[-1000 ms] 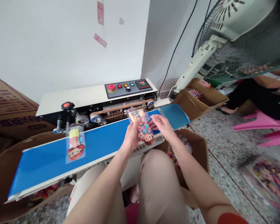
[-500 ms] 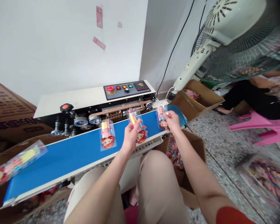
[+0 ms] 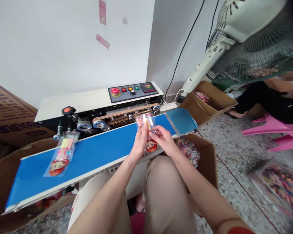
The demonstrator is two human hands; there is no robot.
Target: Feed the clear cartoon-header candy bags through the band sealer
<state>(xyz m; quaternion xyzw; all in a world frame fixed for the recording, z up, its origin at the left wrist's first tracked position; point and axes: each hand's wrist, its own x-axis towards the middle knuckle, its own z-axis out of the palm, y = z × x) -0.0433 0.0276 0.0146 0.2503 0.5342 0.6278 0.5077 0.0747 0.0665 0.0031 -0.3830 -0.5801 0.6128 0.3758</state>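
Pinching a clear plastic packet (image 3: pixel 151 145) from both sides, the left hand (image 3: pixel 139 142) and the right hand (image 3: pixel 165 139) hold it over the blue belt (image 3: pixel 100 151), in front of the machine's control panel (image 3: pixel 134 92). The packet's long axis runs away from the person, across the belt's length: the cartoon face with red hair points toward the knees, near the belt's front edge, and the yellow-and-pink end points toward the rollers. The fingers of both hands are clamped on its sides; whether a second packet lies under it I cannot tell. Further left on the belt lies another packet (image 3: pixel 61 152), its long axis slanting, face end toward the front left, upper end by the black-and-orange knob (image 3: pixel 68 110). An open carton (image 3: pixel 208 157) stands below the belt's right end.
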